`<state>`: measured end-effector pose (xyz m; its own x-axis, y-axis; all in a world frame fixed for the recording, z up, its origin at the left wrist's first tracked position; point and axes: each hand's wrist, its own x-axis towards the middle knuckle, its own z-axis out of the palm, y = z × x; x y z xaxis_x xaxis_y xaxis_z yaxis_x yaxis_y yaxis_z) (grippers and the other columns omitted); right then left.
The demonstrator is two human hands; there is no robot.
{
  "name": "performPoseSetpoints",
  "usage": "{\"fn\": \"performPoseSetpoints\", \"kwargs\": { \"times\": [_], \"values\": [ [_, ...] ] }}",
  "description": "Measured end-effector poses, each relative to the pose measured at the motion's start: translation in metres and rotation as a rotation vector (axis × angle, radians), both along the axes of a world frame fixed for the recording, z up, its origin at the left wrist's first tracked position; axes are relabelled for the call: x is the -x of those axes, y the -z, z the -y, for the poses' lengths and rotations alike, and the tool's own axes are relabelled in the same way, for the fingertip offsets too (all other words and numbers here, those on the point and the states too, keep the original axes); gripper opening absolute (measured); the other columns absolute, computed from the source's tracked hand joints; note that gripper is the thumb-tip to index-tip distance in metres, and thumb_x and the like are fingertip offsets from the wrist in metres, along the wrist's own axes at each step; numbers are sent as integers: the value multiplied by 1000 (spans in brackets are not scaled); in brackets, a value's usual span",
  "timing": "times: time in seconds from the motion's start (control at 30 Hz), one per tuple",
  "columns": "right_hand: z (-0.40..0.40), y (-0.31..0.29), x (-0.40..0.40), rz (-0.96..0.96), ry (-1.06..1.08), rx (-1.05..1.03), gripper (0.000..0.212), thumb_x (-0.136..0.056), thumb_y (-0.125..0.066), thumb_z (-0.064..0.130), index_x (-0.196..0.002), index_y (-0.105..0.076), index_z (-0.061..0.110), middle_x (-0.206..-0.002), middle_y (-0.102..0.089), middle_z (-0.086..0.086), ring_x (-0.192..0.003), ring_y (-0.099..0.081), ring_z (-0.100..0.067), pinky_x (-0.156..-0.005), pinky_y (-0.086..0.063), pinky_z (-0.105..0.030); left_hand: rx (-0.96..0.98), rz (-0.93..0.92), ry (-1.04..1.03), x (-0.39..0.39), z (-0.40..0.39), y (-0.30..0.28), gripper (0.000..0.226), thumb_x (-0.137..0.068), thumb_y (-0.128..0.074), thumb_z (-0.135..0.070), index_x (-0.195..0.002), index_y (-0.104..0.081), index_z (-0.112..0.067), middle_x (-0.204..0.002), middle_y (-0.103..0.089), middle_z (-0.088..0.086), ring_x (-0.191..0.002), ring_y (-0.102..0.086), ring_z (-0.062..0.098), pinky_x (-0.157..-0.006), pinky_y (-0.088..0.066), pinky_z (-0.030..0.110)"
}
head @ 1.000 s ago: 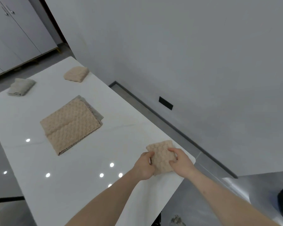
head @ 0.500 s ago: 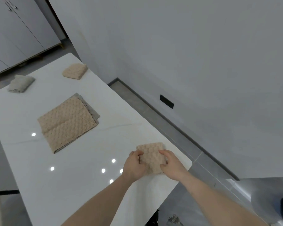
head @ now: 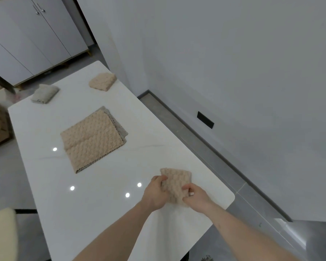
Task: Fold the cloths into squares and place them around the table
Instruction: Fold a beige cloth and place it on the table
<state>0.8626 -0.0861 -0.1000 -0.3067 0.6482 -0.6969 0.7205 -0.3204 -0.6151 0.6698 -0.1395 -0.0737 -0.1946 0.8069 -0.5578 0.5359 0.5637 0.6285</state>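
At the near right corner of the white table (head: 177, 151), I hold a small folded beige cloth (head: 175, 182) flat on the top between both hands. My left hand (head: 154, 194) grips its left edge, fingers curled over the fabric, while my right hand (head: 197, 194) pinches the near right edge with bent fingers. The cloth is folded down to a rough square and lies just inside the table's right edge.

In the middle of the table lies a larger beige cloth (head: 92, 140), folded once and stacked on a grey cloth (head: 120, 129) whose edge shows along its far and right sides. At the far end sit two finished squares, well apart from each other: a grey one (head: 44, 93) on the left and a beige one (head: 102, 81) on the right, close to the wall (head: 233, 63). White cabinets (head: 26, 34) stand beyond the table. A cream chair (head: 0, 234) shows at the near left.
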Motion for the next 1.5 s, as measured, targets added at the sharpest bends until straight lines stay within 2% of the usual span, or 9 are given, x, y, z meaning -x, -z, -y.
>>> {"fn": "performPoseSetpoints", "kwargs": {
  "times": [0.13, 0.23, 0.5, 0.6, 0.7, 1.07, 1.2, 1.33, 1.5],
  "values": [
    [-14, -5, 17, -33, 51, 48, 49, -83, -64, 8, -129, -64, 26, -116, -64, 0, -98, -67, -14, -82, -55, -22, 5, 80, -53, 13, -13, -4, 75, -74, -54, -31, -148, -47, -19, -144, -40, -6, -114, -56, 13, -95, -50, 25],
    [-47, -17, 39, -67, 70, -39, 57, -81, -64, 11, -135, -60, 28, -130, -61, 0, -108, -65, -15, -96, -54, -31, -69, 64, -101, 33, -40, -9, 65, -86, -60, -21, -150, -46, -17, -149, -39, -4, -111, -58, 13, -101, -52, 30],
    [-131, -38, 99, -104, -97, -267, 64, -86, -60, 18, -148, -45, 22, -153, -36, 6, -134, -48, -16, -110, -43, -36, -125, -94, -21, 79, -121, -14, 77, -91, -60, -19, -160, -27, -18, -160, -31, 4, -142, -42, 24, -117, -38, 38],
    [-138, -28, 107, 20, -263, -401, 65, -89, -53, 19, -151, -38, 31, -162, -18, 9, -138, -42, -25, -107, -45, -41, -46, -217, 93, 87, -129, -5, 84, -89, -57, -32, -162, -17, -21, -169, -15, 3, -153, -26, 29, -119, -34, 42],
    [-130, -10, 108, 137, -426, -407, 73, -91, -57, 17, -157, -28, 32, -167, 3, 13, -146, -25, -25, -111, -41, -39, 53, -320, 234, 91, -123, 6, 80, -91, -59, -24, -161, -20, -24, -171, -4, 7, -146, -36, 40, -114, -39, 46],
    [-112, -8, 119, 239, -604, -299, 81, -92, -52, 19, -162, -12, 24, -169, 7, 8, -151, -17, -29, -120, -27, -36, 339, -370, 446, 117, -69, 13, 75, -96, -53, -29, -163, -19, -24, -172, -7, -2, -152, -22, 35, -121, -31, 43],
    [-69, -9, 127, 289, -539, -249, 86, -94, -53, 25, -162, -1, 27, -166, 23, 3, -153, -12, -30, -120, -29, -39, 350, -353, 483, 124, -16, 22, 79, -95, -55, -30, -163, -16, -25, -172, 6, -2, -156, -11, 34, -122, -30, 44],
    [29, 6, 127, 441, -674, -237, 93, -95, -53, 35, -160, 14, 22, -163, 32, -6, -151, 24, -36, -124, -4, -51, 351, -368, 560, 118, 61, 28, 96, -95, -56, -27, -163, 11, -27, -167, 29, -7, -156, 20, 26, -122, -28, 48],
    [126, 19, 119, 492, -595, -303, 90, -99, -44, 44, -158, 20, 21, -161, 37, -7, -149, 29, -35, -124, 5, -56, 316, -382, 666, 116, 141, 29, 100, -94, -56, -28, -162, 16, -26, -165, 33, -3, -154, 26, 28, -126, -16, 52]
  ]
}}
